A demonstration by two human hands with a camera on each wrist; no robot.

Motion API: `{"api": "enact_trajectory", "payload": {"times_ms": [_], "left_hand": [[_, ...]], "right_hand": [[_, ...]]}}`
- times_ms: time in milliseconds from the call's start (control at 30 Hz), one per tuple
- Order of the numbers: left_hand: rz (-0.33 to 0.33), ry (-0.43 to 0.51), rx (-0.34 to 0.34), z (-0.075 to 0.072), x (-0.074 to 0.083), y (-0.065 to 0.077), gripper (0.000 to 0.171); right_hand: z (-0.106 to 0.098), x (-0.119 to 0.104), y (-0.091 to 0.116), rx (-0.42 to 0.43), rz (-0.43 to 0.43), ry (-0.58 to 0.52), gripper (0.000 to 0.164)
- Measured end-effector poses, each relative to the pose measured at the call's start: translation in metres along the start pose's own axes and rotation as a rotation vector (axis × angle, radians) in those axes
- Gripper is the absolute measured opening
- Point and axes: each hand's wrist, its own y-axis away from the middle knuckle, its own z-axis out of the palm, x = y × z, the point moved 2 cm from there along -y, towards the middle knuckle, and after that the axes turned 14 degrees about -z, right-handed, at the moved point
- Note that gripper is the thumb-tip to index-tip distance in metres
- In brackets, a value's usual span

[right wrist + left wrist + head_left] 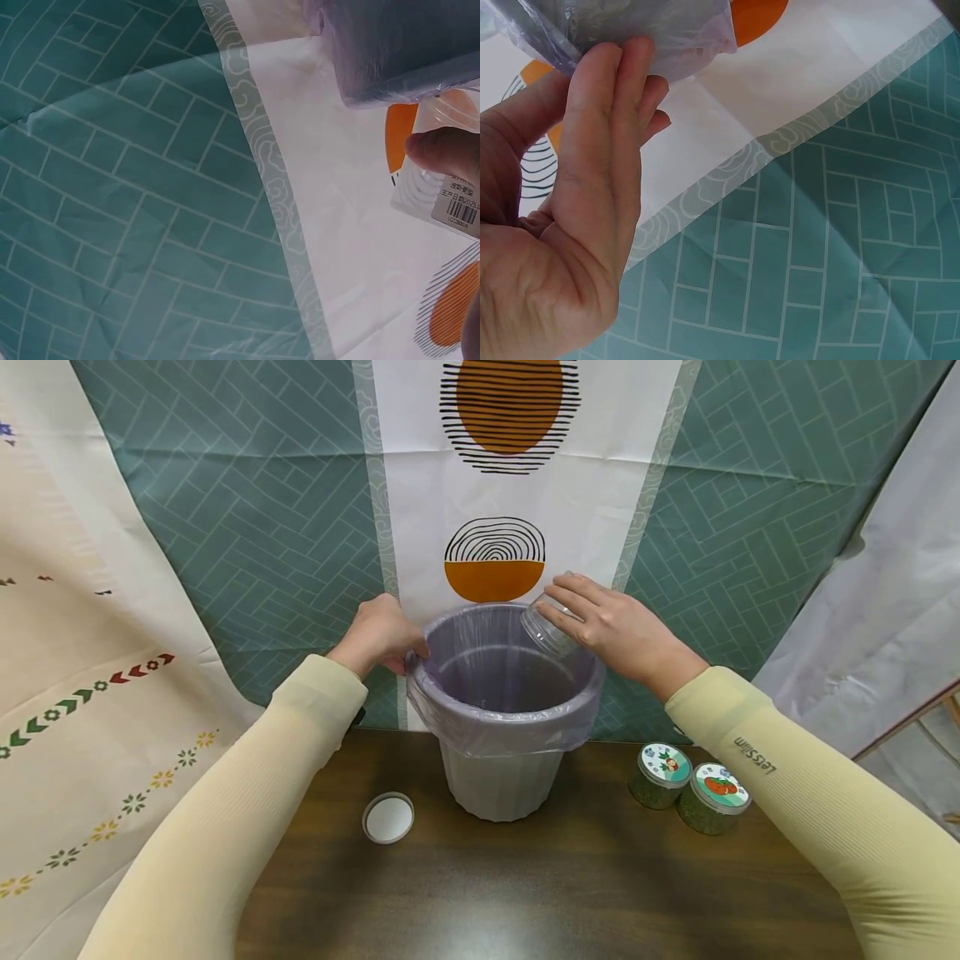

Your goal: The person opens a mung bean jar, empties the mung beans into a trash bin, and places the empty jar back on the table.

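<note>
A light trash bin (501, 785) stands upright on the table, lined with a translucent purple bag (498, 735) folded over its rim. My left hand (382, 631) grips the bin's left rim through the bag; the left wrist view shows its fingers (604, 142) against the bag. Over the right side of the opening, my right hand (618, 627) holds a clear jar (546, 633), tilted with its mouth down into the bin. A label with a barcode (461, 212) shows on the jar in the right wrist view. No contents are visible inside the jar.
A round lid (388, 818) with a white inner face lies on the brown table (495, 893), left of the bin. To the right stand two lidded jars (660, 777) with green contents and picture labels. A patterned cloth (262, 502) hangs behind the bin.
</note>
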Motion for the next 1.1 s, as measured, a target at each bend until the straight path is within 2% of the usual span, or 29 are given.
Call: {"api": "enact_trajectory", "payload": {"times_ms": [400,667,867,1100], "left_hand": [[-0.009,-0.015,-0.004,0.004,-0.002,0.001,0.036],[-0.002,0.002,0.009,0.004,-0.002,0.001,0.036],[-0.010,0.008,0.000,0.004,-0.002,0.000,0.036],[-0.007,0.009,0.014,0.003,-0.001,0.000,0.037]], "right_hand": [[0.000,-0.002,0.006,0.044,0.024,-0.022,0.062],[0.000,0.001,0.007,0.073,0.029,0.002,0.055],[-0.001,0.001,0.008,0.067,0.019,0.054,0.053],[-0.003,0.003,0.010,0.066,0.036,0.021,0.055]]}}
